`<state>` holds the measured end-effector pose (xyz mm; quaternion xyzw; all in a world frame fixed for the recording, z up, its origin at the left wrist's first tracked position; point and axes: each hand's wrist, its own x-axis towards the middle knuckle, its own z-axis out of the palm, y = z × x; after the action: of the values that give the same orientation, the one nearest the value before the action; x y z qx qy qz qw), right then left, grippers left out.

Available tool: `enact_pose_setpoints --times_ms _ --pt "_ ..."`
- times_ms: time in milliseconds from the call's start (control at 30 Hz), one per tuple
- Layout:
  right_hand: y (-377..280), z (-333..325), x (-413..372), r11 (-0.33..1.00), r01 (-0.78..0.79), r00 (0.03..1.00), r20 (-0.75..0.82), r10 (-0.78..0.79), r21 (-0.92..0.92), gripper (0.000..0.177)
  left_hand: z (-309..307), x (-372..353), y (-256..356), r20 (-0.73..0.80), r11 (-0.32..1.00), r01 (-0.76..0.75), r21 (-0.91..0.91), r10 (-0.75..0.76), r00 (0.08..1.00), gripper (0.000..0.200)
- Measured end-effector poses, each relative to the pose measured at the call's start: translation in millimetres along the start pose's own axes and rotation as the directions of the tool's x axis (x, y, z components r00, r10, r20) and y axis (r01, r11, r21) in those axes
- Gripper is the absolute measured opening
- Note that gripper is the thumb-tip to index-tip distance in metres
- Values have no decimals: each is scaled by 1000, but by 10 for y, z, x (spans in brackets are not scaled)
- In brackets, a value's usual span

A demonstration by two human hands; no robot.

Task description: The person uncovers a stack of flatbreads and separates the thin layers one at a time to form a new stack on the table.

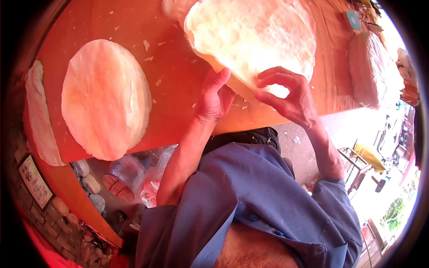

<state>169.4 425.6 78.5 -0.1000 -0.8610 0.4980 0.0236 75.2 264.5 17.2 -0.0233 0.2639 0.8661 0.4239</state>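
A large pale round slab [250, 40], with a rough, padded-looking surface, lies across the orange-covered table; its material is hard to tell in the glare. Against its near edge is my left hand [216, 96], thumb along the rim and the other fingers partly hidden beneath. My right hand [288, 91] is curled at the same edge further right, thumb and fingertips pinching at the rim, with a bright gap inside the curl. To the left lies a second pale oval slab [105, 100], which neither hand touches.
Small pale scraps [146, 45] dot the orange table cover [174, 27]. A long pale strip [42, 114] lies at the left edge. At the far right sits a wrapped pale bundle [368, 69]. Clear plastic bags [125, 172] are below the table, and a metal frame [355, 165] stands right.
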Motion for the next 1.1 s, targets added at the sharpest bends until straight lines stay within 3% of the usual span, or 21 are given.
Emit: enact_pose_setpoints --times_ms 67,167,233,300,333,400,467,533,600,633,733,767,833,867,933,967,1000,1033,1067,1100 --pt "36 -28 5 947 -210 978 50 204 243 24 -2 -1 5 -5 1000 9 -2 -9 1000 72" --pt "86 -24 13 917 -279 960 113 257 286 21 -17 0 -24 -22 1000 0 9 1 1000 68" --pt "45 -6 13 900 -309 950 146 276 308 20 -57 -10 -9 -4 985 29 170 -29 1000 73" --pt "-100 26 31 979 -185 981 70 180 83 23 -168 11 -23 7 985 44 165 -46 999 72" --pt "-107 55 40 978 -189 980 73 184 82 23 -188 8 -30 19 985 63 159 -67 998 70" --pt "-101 83 58 999 15 997 -70 -18 -45 21 -158 14 -33 44 994 51 97 -56 997 61" --pt "-85 59 41 999 32 994 -101 -35 -35 18 -100 11 -25 70 999 35 38 -38 997 51" --pt "-83 69 39 998 50 990 -131 -52 -23 15 -46 -3 -37 -12 1000 17 22 -16 1000 47" --pt "-90 111 28 942 113 944 -263 -201 -317 11 -10 2 -40 -66 999 14 43 -11 998 44" --pt "-16 133 52 868 184 903 -270 -335 -460 13 -3 6 -40 -119 998 8 66 0 993 42" --pt "-11 319 21 856 96 945 -225 -239 -507 20 -201 14 -118 -185 986 43 161 -13 983 41" --pt "46 379 12 815 157 951 -136 -276 -558 25 -216 9 -137 -185 986 46 163 -15 983 41" --pt "185 432 29 768 223 949 -45 -311 -601 16 -209 1 -166 -371 949 141 283 -28 928 40" --pt "299 394 58 754 280 931 -24 -364 -594 11 -235 -5 -175 -370 948 141 285 -27 928 40" --pt "306 176 131 795 185 928 -163 -334 -577 5 -320 -24 -199 -283 979 75 187 -19 959 45" --pt "185 -51 203 759 57 967 -152 -203 -648 8 -335 -47 -201 -282 979 78 188 -23 959 45" --pt "93 -285 262 803 54 923 -276 -267 -594 8 -342 -80 -203 -255 978 52 201 1 967 48" --pt "16 -523 312 702 -22 882 -345 -322 -711 11 -359 -97 -200 -227 977 23 212 26 974 50" --pt "-154 -712 314 714 -239 859 -486 -161 -659 14 -419 -99 -193 -221 977 24 214 25 975 50" --pt "-76 -968 319 745 -299 805 -576 -138 -596 15 -502 -105 -188 -222 972 46 230 7 975 52"
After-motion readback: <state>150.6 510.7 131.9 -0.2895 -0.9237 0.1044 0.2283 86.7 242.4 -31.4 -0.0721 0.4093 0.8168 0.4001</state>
